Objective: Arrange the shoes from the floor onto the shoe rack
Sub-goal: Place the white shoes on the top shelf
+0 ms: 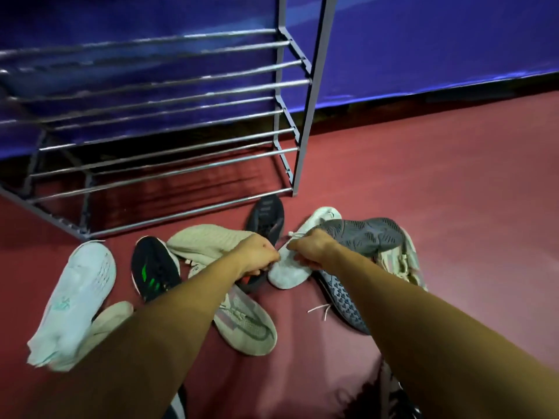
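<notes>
White shoe (287,273) gripped in right hand (311,247), left hand (257,255) curled beside it

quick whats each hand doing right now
left hand: fingers curled, gripping what looks like the dark shoe
right hand: gripping the white shoe near its laces

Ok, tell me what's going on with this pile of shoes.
A person is reaching into a heap of shoes on the red floor in front of a metal shoe rack. The right hand holds the white shoe at its laces, and the left hand looks to grip the dark shoe beside it. The rest, such as a pale mint shoe, lie scattered. No shoe sits on the rack bars in view.
</notes>
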Action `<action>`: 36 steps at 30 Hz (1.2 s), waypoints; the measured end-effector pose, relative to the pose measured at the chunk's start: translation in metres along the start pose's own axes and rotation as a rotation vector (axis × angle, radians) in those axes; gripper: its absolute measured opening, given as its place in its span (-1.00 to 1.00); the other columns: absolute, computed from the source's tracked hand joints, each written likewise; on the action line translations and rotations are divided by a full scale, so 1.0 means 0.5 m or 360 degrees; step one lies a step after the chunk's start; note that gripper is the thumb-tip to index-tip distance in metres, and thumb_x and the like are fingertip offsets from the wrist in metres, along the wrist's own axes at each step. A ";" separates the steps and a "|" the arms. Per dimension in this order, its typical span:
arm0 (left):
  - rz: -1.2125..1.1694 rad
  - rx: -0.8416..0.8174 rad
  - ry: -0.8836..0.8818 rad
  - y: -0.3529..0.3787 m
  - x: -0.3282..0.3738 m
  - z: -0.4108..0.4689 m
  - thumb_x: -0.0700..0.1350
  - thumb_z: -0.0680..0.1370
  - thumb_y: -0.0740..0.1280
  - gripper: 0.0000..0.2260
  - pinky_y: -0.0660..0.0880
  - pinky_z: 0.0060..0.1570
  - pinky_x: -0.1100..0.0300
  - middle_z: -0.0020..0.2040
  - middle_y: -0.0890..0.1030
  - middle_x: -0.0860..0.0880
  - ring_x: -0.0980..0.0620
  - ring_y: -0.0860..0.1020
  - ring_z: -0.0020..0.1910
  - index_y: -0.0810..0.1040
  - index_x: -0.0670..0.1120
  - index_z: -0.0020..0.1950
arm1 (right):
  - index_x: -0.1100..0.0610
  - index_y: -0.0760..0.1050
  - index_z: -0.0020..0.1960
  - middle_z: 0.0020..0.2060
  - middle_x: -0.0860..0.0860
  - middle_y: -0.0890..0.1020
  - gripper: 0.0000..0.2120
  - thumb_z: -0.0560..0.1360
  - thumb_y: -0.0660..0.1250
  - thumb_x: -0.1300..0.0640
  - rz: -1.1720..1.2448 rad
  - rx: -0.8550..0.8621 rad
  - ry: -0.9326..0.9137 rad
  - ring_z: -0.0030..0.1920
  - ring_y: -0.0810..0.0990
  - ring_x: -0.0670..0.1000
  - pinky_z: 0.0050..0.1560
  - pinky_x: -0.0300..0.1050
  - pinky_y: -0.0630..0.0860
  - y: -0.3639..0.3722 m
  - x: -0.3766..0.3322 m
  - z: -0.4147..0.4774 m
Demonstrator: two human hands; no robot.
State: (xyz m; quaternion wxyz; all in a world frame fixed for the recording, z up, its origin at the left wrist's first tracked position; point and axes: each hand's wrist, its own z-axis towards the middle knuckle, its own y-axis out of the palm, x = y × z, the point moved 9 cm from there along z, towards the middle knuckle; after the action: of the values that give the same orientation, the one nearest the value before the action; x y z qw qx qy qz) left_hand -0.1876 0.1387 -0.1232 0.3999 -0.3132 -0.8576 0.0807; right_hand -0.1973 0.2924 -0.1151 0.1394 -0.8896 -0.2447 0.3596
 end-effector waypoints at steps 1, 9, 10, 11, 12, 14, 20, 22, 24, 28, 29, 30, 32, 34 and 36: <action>-0.0029 -0.0024 -0.0043 0.018 -0.014 0.003 -0.16 0.49 0.33 -0.90 0.33 -0.48 0.30 -0.37 0.51 -0.05 0.04 0.44 -0.41 0.57 -0.08 -0.22 | 0.21 0.47 -0.18 -0.33 0.15 0.56 -0.80 0.55 0.37 0.13 -0.0001 -0.0022 0.0034 -0.48 0.47 0.01 -0.57 -0.23 0.28 0.015 0.020 0.006; -0.0257 0.0171 -0.0384 0.085 -0.124 0.026 -0.18 0.45 0.41 -0.90 0.46 -0.38 0.18 -0.24 0.59 -0.15 -0.08 0.55 -0.32 0.57 -0.20 -0.13 | 0.32 0.58 0.20 -0.13 0.22 0.64 -0.57 0.46 0.43 0.05 -0.0091 -0.0018 0.0140 -0.36 0.48 0.07 -0.47 -0.18 0.34 0.079 0.115 0.055; -0.0254 0.0239 -0.0390 0.079 -0.125 0.030 -0.16 0.43 0.43 -0.85 0.51 -0.39 0.18 -0.23 0.65 -0.16 -0.07 0.58 -0.34 0.61 -0.26 -0.12 | 0.33 0.59 0.17 -0.19 0.19 0.63 -0.58 0.46 0.43 0.03 -0.0107 -0.0026 0.0179 -0.40 0.47 0.06 -0.46 -0.19 0.36 0.084 0.129 0.060; -0.0243 0.0300 -0.0384 0.075 -0.125 0.034 -0.14 0.38 0.45 -0.78 0.58 -0.37 0.15 -0.20 0.69 -0.18 -0.08 0.61 -0.34 0.64 -0.28 -0.09 | 0.32 0.60 0.14 -0.20 0.17 0.64 -0.57 0.44 0.44 0.01 -0.0117 -0.0039 0.0224 -0.40 0.50 0.06 -0.43 -0.19 0.40 0.089 0.142 0.065; -0.0209 0.0350 -0.0382 0.072 -0.125 0.038 -0.09 0.32 0.46 -0.69 0.64 -0.30 0.07 -0.18 0.70 -0.21 -0.12 0.66 -0.29 0.65 -0.28 -0.06 | 0.31 0.60 0.14 -0.15 0.18 0.67 -0.55 0.40 0.45 -0.01 -0.0119 -0.0041 0.0262 -0.35 0.55 0.08 -0.36 -0.17 0.47 0.093 0.154 0.070; -0.0074 0.0426 -0.0370 0.073 -0.122 0.044 -0.04 0.23 0.45 -0.57 0.63 -0.21 0.04 -0.11 0.68 -0.24 -0.23 0.68 -0.13 0.63 -0.29 -0.02 | 0.28 0.59 0.15 0.05 0.21 0.69 -0.47 0.31 0.46 -0.05 -0.0118 -0.0014 0.0304 -0.16 0.60 0.10 -0.12 -0.06 0.59 0.099 0.173 0.077; -0.0136 0.0657 -0.0487 0.074 -0.124 0.034 -0.14 0.34 0.42 -0.73 0.57 -0.19 0.11 -0.07 0.69 -0.21 -0.20 0.67 -0.08 0.64 -0.26 -0.02 | 0.21 0.56 0.25 0.18 0.18 0.63 -0.53 0.41 0.45 0.01 -0.0119 0.0171 0.0286 0.17 0.60 0.20 0.02 -0.10 0.49 0.096 0.194 0.080; -0.0282 0.0672 -0.0538 0.074 -0.146 0.046 -0.11 0.24 0.41 -0.69 0.65 -0.20 0.07 -0.16 0.70 -0.19 -0.16 0.69 -0.21 0.65 -0.24 -0.09 | 0.21 0.55 0.25 0.19 0.17 0.62 -0.54 0.42 0.46 0.04 -0.0120 0.0204 0.0306 0.18 0.60 0.19 0.05 -0.09 0.51 0.095 0.196 0.081; -0.0473 0.0654 -0.0535 0.078 -0.161 0.057 -0.10 0.15 0.42 -0.64 0.68 -0.20 -0.04 -0.18 0.70 -0.18 -0.14 0.69 -0.26 0.66 -0.24 -0.13 | 0.22 0.53 0.27 0.21 0.14 0.62 -0.48 0.38 0.52 0.04 -0.0052 0.0155 0.0380 0.20 0.60 0.18 0.08 -0.10 0.53 0.098 0.197 0.078; -0.0727 0.0571 -0.0474 0.071 -0.129 0.027 -0.17 0.13 0.44 -0.71 0.67 -0.10 -0.06 -0.28 0.66 -0.14 -0.11 0.70 -0.22 0.60 -0.28 -0.21 | 0.23 0.53 0.12 -0.01 0.12 0.59 -0.61 0.38 0.53 0.10 0.0124 -0.0019 0.0385 -0.05 0.58 0.12 -0.07 -0.10 0.51 0.097 0.169 0.059; -0.0765 0.0531 -0.0465 0.071 -0.119 0.019 -0.19 0.15 0.45 -0.72 0.67 -0.07 -0.05 -0.29 0.64 -0.13 -0.10 0.70 -0.20 0.58 -0.28 -0.20 | 0.23 0.51 -0.02 -0.15 0.14 0.57 -0.75 0.41 0.49 0.14 0.0138 -0.0067 0.0373 -0.19 0.54 0.10 -0.19 -0.12 0.49 0.094 0.161 0.050; -0.0785 0.0505 -0.0451 0.072 -0.110 0.014 -0.19 0.12 0.45 -0.67 0.66 -0.04 -0.05 -0.29 0.62 -0.13 -0.11 0.69 -0.17 0.57 -0.27 -0.18 | 0.23 0.47 -0.14 -0.28 0.13 0.54 -0.82 0.43 0.45 0.18 0.0100 -0.0090 0.0370 -0.32 0.48 0.08 -0.32 -0.15 0.43 0.088 0.152 0.040; -0.0772 0.0473 -0.0395 0.066 -0.085 -0.001 -0.11 0.01 0.41 -0.59 0.66 -0.02 -0.07 -0.30 0.60 -0.14 -0.12 0.68 -0.17 0.58 -0.26 -0.21 | 0.22 0.43 -0.26 -0.41 0.12 0.47 -0.84 0.45 0.38 0.24 0.0031 -0.0106 0.0342 -0.44 0.39 0.06 -0.46 -0.22 0.29 0.066 0.127 0.014; -0.0724 0.0463 -0.0330 0.052 -0.048 -0.034 -0.07 0.03 0.37 -0.68 0.63 -0.08 0.03 -0.38 0.58 -0.11 -0.09 0.61 -0.28 0.59 -0.20 -0.30 | 0.22 0.48 -0.24 -0.35 0.15 0.53 -0.89 0.47 0.31 0.26 0.0041 -0.0127 0.0275 -0.40 0.44 0.08 -0.46 -0.24 0.31 0.048 0.087 -0.018; -0.0672 0.0486 -0.0266 0.021 0.000 -0.080 -0.02 0.08 0.37 -0.73 0.52 -0.26 0.18 -0.41 0.57 -0.08 -0.04 0.54 -0.35 0.60 -0.15 -0.33 | 0.22 0.50 -0.21 -0.25 0.19 0.56 -0.92 0.46 0.29 0.25 -0.0003 -0.0167 0.0194 -0.36 0.47 0.10 -0.41 -0.20 0.35 0.037 0.044 -0.052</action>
State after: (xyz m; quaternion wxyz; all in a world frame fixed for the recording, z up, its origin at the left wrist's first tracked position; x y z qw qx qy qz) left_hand -0.1533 0.1425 -0.1004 0.3784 -0.0558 -0.9118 0.1494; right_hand -0.1590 0.2864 -0.1171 0.1074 -0.9157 -0.2551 0.2914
